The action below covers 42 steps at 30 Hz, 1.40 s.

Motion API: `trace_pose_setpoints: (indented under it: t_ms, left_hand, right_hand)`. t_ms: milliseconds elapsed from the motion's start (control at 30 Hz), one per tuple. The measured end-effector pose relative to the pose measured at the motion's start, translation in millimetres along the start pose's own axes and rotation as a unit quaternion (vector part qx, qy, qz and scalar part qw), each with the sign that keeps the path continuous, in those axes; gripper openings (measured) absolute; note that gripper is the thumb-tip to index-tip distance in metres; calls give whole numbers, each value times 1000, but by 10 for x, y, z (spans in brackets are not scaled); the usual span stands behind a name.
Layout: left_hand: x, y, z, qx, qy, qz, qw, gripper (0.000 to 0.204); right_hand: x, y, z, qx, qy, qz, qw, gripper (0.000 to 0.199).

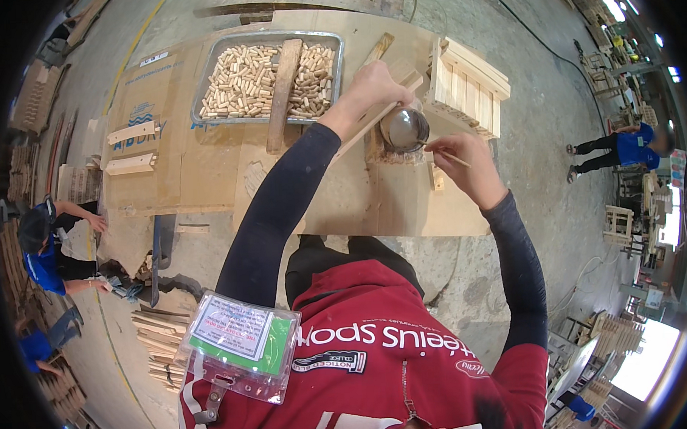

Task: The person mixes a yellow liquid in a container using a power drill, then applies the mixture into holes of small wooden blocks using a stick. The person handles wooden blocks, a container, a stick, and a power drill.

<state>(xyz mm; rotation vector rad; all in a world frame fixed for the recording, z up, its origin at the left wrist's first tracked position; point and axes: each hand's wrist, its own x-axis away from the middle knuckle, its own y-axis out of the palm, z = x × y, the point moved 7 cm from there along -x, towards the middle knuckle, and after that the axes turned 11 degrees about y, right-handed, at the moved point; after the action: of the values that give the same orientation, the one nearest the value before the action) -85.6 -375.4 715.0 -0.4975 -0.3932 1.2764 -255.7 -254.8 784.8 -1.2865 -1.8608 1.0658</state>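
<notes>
Nearest, the right hand (469,167) pinches a thin stick (456,160) near the rim of a dark bowl (404,129) on the counter (336,207), seemingly for fine control. The left hand (375,87) grips a wooden bar (364,130) slantwise, presumably keeping it within the stick's reach; whether bar touches bowl is unclear. Beyond, a tray (344,67) of dowels (236,78) sits handily close.

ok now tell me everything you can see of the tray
The tray is rectangular with rounded corners, silver-grey and metal-looking. It sits open side up on brown cardboard, holding many short, pale wooden pegs. A wooden bar lies across it, sticking out past its near rim. Its underside is hidden.
</notes>
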Motion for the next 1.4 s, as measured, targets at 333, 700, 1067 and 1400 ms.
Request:
trace_pose_setpoints:
  t_ms: [333, 700, 1067, 1400]
  left_hand:
    - [-73, 111, -5, 53, 25, -2, 998, 38]
    - [-241, 162, -154, -32, -15, -41, 999, 36]
    - [-118, 93, 26, 39, -65, -33, 997, 38]
    - [-121, 200, 13, 19, -84, -35, 996, 35]
  right_hand:
    - [60, -126, -20, 99, -39, -116, 987, 24]
    - [374, -117, 885, -509, 147, 43, 847, 23]
    - [548, 1224, 1382, -761, 196, 132, 604, 28]
    - [857, 1663, 1167, -838, 262, 104, 467, 29]
